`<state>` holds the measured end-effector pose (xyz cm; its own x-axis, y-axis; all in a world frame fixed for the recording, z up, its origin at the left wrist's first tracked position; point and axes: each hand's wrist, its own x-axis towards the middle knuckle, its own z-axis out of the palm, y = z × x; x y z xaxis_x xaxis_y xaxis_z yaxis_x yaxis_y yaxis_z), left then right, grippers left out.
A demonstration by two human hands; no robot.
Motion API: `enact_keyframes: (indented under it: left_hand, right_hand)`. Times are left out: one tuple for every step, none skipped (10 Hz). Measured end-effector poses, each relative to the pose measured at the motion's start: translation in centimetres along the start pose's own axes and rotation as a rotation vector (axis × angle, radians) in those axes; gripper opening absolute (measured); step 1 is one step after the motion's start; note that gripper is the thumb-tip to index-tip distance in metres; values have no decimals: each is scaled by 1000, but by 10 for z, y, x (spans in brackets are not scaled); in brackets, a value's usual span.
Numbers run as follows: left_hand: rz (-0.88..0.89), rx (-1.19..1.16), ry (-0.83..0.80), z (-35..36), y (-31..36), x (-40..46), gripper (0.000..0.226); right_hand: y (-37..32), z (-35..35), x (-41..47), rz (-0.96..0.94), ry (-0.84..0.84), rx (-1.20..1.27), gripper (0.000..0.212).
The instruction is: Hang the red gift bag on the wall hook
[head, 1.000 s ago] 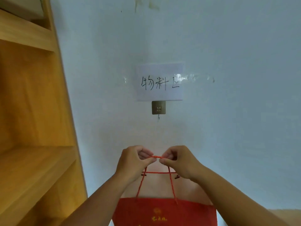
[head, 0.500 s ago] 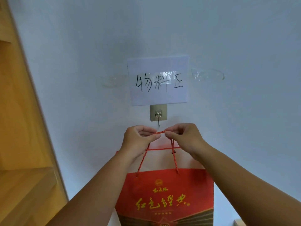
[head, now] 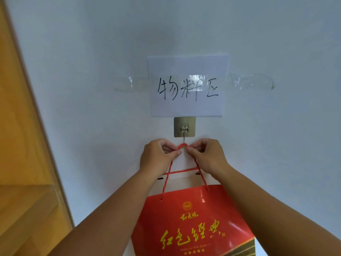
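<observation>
There was one red bag (head: 193, 224) with two rope handles (head: 182, 145), one wall hook (head: 184, 127), one paper sign (head: 187, 85), two hands, left (head: 156, 157) and right (head: 208, 154), and one wooden shelf (head: 22, 163).

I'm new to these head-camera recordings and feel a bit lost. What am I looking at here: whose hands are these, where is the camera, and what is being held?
There is no machine here. A person wears a wide-angle camera on the head, so you see their own two bare arms reaching forward towards a white wall. The left hand and right hand each pinch the twisted red cord handle of a red gift bag with gold writing. They hold the cord's loop right at the small metal wall hook; whether it has caught is unclear. Above the hook, a handwritten paper sign is taped up. Wooden shelving stands at the left.
</observation>
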<state>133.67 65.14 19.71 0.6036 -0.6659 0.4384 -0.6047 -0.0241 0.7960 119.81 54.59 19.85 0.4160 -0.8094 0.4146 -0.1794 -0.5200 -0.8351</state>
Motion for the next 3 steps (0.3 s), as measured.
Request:
enact_keyframes:
  left_hand:
    - [25, 27, 1, 1, -6, -10, 13]
    - [57, 53, 35, -2, -9, -25, 11]
    - [92, 122, 81, -8, -9, -47, 10]
  right_hand:
    - [4, 3, -7, -9, -15, 11, 9]
    - [2, 3, -17, -14, -3, 14, 11]
    - [3, 2, -36, -84, 55, -97, 12]
